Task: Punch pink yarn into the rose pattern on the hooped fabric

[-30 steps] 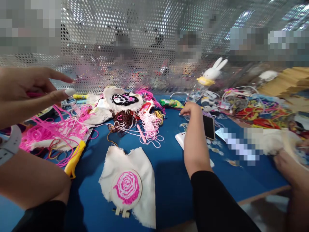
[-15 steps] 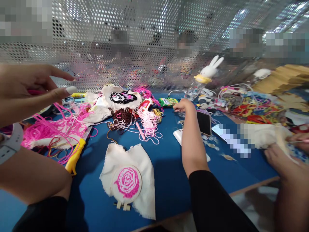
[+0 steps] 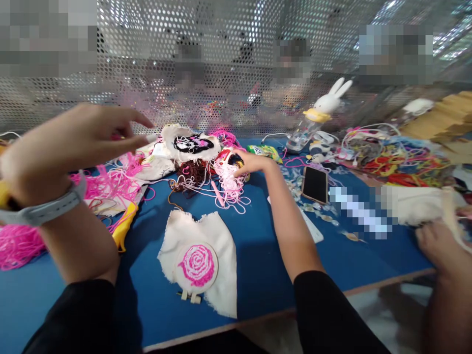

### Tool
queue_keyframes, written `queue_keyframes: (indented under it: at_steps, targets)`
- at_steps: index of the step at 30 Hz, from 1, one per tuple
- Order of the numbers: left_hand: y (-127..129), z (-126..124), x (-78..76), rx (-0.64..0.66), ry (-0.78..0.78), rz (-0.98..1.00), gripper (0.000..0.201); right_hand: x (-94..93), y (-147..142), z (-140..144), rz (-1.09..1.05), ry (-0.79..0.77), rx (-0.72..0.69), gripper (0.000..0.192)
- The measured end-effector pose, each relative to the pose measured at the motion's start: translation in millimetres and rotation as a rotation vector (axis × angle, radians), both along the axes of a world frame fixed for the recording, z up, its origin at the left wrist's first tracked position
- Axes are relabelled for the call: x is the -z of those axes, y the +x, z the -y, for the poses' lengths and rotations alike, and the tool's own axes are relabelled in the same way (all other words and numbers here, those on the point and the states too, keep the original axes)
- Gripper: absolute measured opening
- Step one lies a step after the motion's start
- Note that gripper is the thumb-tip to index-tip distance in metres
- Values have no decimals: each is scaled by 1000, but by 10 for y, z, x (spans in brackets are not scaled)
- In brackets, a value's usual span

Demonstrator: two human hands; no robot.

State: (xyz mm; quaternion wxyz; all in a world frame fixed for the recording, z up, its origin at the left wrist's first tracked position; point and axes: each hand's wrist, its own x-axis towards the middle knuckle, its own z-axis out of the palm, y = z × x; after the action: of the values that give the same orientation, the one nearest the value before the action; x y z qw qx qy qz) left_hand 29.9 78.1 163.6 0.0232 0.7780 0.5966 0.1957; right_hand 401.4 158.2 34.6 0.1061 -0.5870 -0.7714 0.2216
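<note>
My left hand (image 3: 106, 130) is raised over a tangle of bright pink yarn (image 3: 106, 189), fingers stretched forward and apart, holding nothing visible. At the middle pile, my right hand (image 3: 252, 163) reaches over light pink yarn (image 3: 228, 179) with thumb and fingers spread. A pale pink pen-like tool (image 3: 217, 193) lies on the table against that yarn. Nearer to me rests a cream cloth (image 3: 221, 246) in a round embroidery hoop (image 3: 217, 273), bearing a pink and white spiral. Behind the yarn is a cloth piece with a black design (image 3: 195, 144).
A phone (image 3: 315, 185), a green snack packet (image 3: 266, 152) and a rabbit-topped bottle (image 3: 304, 132) are on the blue table (image 3: 258, 275). Yellow-handled scissors (image 3: 126, 226) lie left. Another person's hand (image 3: 438, 243) is at right, beside cream fabric. A perforated metal screen (image 3: 228, 103) stands behind.
My right hand has moved left from beside the green packet to the light pink yarn. My left hand has shifted right in view. The view itself has moved slightly.
</note>
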Motion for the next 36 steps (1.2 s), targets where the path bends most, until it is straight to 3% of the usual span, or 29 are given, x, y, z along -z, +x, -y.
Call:
queue_keyframes:
  at_steps: [2,5,8,10,12,15,17,19,23,31,36]
  targets:
    - [201,-191,138,191,-97,-180,40,65,-141,-19,94,79,24,38]
    - [559,-511,536,296,-190,-312,47,2,-127,-35,103,140,128,13]
    - [847,-755,999,311,-230,-351,72,-223,78,-38,50,350,291,17]
    - [943,-843,1223,318,-279,-381,63,-379,232,-43,-13,533,400,22]
    - [956,-889,1331,274,-247,-369,44,-486,353,-52,-106,704,481,27]
    - [863,-932,1288,166,-173,-326,29,-548,457,-60,-226,870,579,30]
    - [766,-962,1183,113,-107,-267,30,-560,489,-51,-241,863,614,30]
    - [664,-994,1075,34,16,-131,30,-572,500,-35,-251,837,621,30]
    - [490,-1043,964,-143,242,188,25,-587,510,-20,-321,929,689,30]
    - [295,-1195,1046,-272,220,412,22,-478,648,-116,-372,840,782,38]
    - [327,-1251,1074,-217,218,397,21,-412,565,-176,-380,847,821,38]
